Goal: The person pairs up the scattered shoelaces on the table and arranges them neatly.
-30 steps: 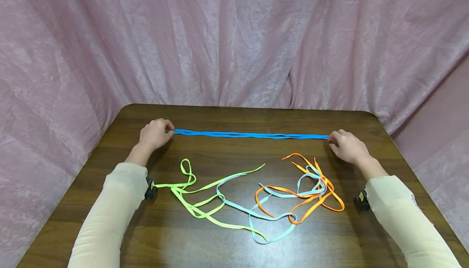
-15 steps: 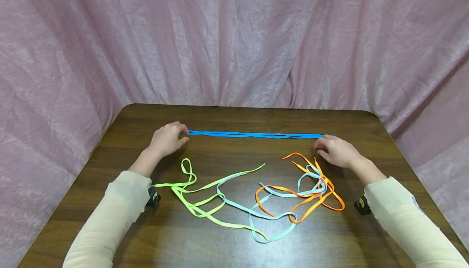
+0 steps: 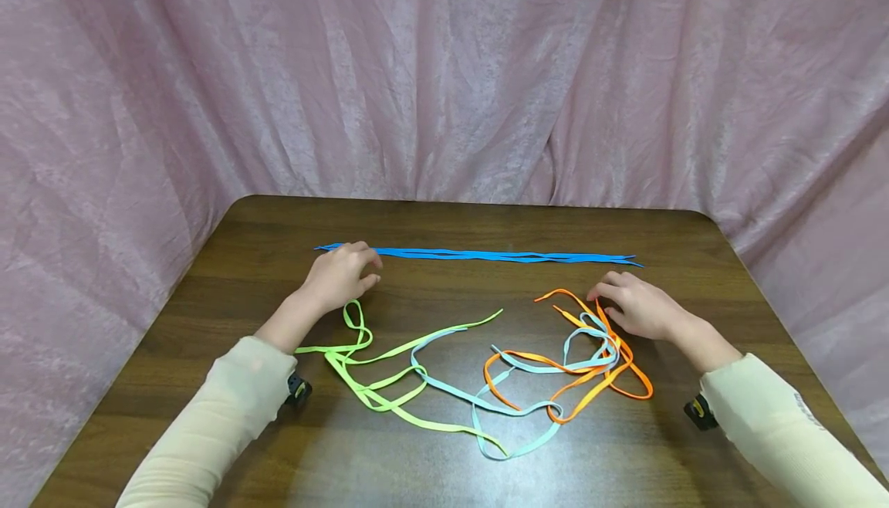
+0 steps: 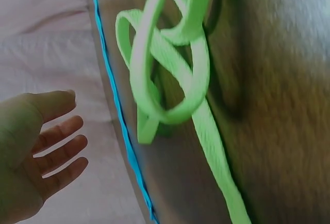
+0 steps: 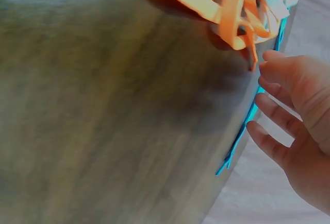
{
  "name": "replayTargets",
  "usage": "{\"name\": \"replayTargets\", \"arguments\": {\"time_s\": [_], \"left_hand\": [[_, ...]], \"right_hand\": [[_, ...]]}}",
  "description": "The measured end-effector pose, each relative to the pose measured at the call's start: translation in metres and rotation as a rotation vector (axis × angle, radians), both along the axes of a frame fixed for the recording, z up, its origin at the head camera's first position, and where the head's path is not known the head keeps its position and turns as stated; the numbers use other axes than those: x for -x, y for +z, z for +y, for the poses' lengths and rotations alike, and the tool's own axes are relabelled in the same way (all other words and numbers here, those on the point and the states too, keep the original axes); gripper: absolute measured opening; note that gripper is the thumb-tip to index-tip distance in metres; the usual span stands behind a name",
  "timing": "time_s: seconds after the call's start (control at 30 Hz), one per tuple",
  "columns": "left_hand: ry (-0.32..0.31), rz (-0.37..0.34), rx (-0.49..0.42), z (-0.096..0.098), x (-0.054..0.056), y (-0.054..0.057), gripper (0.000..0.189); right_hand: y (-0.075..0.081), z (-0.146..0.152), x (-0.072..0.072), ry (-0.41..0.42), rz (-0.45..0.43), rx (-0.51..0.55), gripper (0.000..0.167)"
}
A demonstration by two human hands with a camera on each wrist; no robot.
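Several strands of blue shoelace (image 3: 472, 255) lie straight, side by side, across the far part of the table. My left hand (image 3: 339, 275) hovers near their left part, holding nothing, its fingers loosely bent in the left wrist view. Below it lies a yellow-green shoelace (image 3: 375, 404), looped on the table. My right hand (image 3: 640, 306) is at the upper end of an orange shoelace (image 3: 635, 381), fingers relaxed and apart; whether a fingertip touches the lace I cannot tell. A pale blue shoelace (image 3: 458, 395) tangles with the orange one and crosses the yellow-green one.
The brown wooden table (image 3: 278, 446) has rounded far corners. Pink curtains (image 3: 444, 91) hang behind it and along both sides. A dark wrist camera (image 3: 299, 390) sits on the left sleeve, and another camera (image 3: 700, 412) on the right sleeve.
Both hands have let go of the blue shoelace ends and moved inward and toward the near side. The blue laces stay straight, with their ends now uncovered. The other laces have not visibly moved.
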State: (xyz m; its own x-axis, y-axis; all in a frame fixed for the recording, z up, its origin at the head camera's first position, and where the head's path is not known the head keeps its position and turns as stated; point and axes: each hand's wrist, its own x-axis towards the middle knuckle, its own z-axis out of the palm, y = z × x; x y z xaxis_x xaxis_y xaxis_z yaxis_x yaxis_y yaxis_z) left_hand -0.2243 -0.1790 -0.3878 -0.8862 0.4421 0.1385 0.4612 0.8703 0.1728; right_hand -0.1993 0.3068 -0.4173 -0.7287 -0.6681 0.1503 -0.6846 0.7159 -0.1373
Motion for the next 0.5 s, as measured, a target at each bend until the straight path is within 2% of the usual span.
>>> {"name": "replayTargets", "arguments": {"time_s": [0.23,0.5], "left_hand": [[-0.035,0.020,-0.006,0.009,-0.006,-0.001,0.018],[-0.071,0.025,-0.018,0.019,-0.015,-0.004,0.016]], "right_hand": [[-0.005,0.005,-0.008,0.030,0.045,0.017,0.034],[-0.010,0.014,-0.011,0.036,0.124,0.011,0.027]]}}
